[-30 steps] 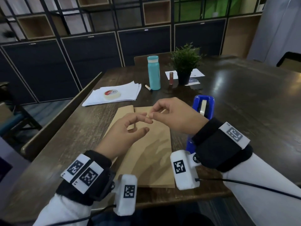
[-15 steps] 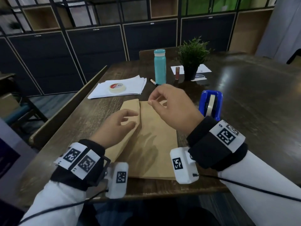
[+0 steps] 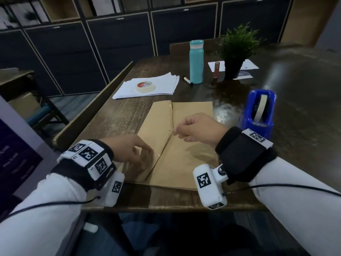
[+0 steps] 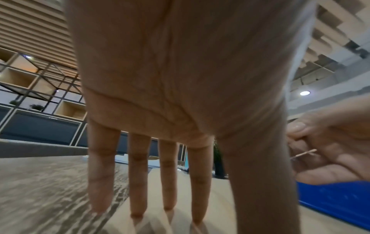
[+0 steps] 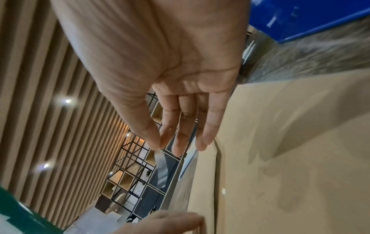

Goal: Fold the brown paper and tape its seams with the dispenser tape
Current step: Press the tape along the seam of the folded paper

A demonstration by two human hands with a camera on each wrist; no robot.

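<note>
The folded brown paper (image 3: 186, 156) lies flat on the dark wooden table (image 3: 118, 124), its left flap overlapping along a seam that runs down the middle. My left hand (image 3: 144, 157) presses straight fingers (image 4: 138, 197) onto the lower part of that left flap. My right hand (image 3: 176, 130) hovers just above the seam's middle, thumb and forefinger pinching a short strip of clear tape (image 5: 161, 167). That strip also shows in the left wrist view as tape (image 4: 304, 153). The blue tape dispenser (image 3: 258, 111) stands to the right of the paper, behind my right wrist.
A roll of masking tape (image 3: 145, 86) sits on a stack of white sheets (image 3: 166, 84) beyond the paper. Further back stand a teal bottle (image 3: 196, 61), a marker (image 3: 187, 81), a small brown tube (image 3: 216, 70) and a potted plant (image 3: 234, 58). A bench back (image 3: 96, 108) lines the table's left side.
Both hands have come nearer and lower. My left hand slid from the upper seam down to the lower left flap. My right hand, still pinching the tape, dropped to the seam's middle.
</note>
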